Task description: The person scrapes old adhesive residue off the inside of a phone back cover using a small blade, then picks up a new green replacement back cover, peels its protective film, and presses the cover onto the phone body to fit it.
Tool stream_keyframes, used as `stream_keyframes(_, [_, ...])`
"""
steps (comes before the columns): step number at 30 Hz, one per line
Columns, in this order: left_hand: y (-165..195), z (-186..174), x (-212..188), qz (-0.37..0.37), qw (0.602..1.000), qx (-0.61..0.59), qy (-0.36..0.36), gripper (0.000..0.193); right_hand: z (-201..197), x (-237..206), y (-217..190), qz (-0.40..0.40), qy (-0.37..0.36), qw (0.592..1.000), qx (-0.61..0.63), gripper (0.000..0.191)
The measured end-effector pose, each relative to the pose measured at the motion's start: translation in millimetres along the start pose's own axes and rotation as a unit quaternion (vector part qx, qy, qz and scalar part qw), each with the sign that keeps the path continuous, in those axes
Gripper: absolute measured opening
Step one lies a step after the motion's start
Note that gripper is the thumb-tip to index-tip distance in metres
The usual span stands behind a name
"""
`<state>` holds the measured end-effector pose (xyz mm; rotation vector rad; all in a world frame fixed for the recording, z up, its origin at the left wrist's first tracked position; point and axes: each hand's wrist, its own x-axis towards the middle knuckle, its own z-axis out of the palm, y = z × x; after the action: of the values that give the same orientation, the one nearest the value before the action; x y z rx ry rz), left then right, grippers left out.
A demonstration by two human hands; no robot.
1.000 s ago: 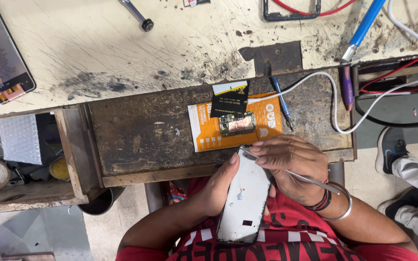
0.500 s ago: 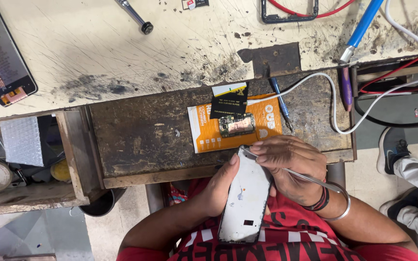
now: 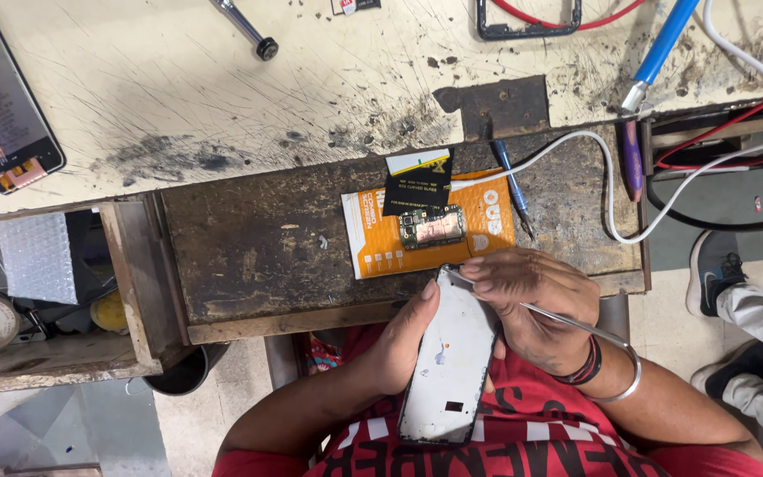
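Phone shell: just one, an opened phone body (image 3: 449, 367), pale whitish inside with a dark rim and a small dark square cutout near its lower end. It's held over the person's lap, just below the front edge of the table (image 3: 249, 256).
Left hand: the left hand (image 3: 404, 349) is wrapped around the shell's left side, thumb up along the edge near the top corner, gripping it.
Right hand: the right hand (image 3: 532, 309) is curled over the shell's top right corner, pinching a thin metal tool (image 3: 567, 320) whose tip sits at the shell's top edge.
Circuit board: one small green board (image 3: 432, 227), just above the shell, lying on the orange card.
Cards: two, one orange card (image 3: 381, 238) flat on the table above the shell, and one black card (image 3: 417, 183) overlapping its top.
Screwdriver: one blue-handled one (image 3: 512, 185), up and to the right of the shell.
Other phone: one dark screen panel (image 3: 2, 106), far off to the upper left of the shell.
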<state>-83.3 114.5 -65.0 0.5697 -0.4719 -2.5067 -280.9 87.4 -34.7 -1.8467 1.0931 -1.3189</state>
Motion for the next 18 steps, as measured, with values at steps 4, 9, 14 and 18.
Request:
stream_keyframes(4, [1.9,0.6,0.4,0.008,1.000,0.012,-0.002,0.077,1.1,-0.1,1.6,-0.006,0.009,1.000,0.007,0.008])
stream_keyframes(9, [3.6,1.9,0.5,0.012,1.000,0.014,-0.006,0.077,0.6,-1.8,1.7,0.001,0.007,1.000,0.013,0.008])
stream_keyframes(14, [4.4,3.5,0.6,0.009,1.000,0.004,-0.003,0.075,-0.9,-2.0,2.3,0.003,0.011,1.000,0.012,0.005])
stream_keyframes(18, [5.0,3.1,0.7,0.008,1.000,0.006,-0.006,0.076,-1.1,-1.4,2.2,0.005,0.007,1.000,0.029,0.005])
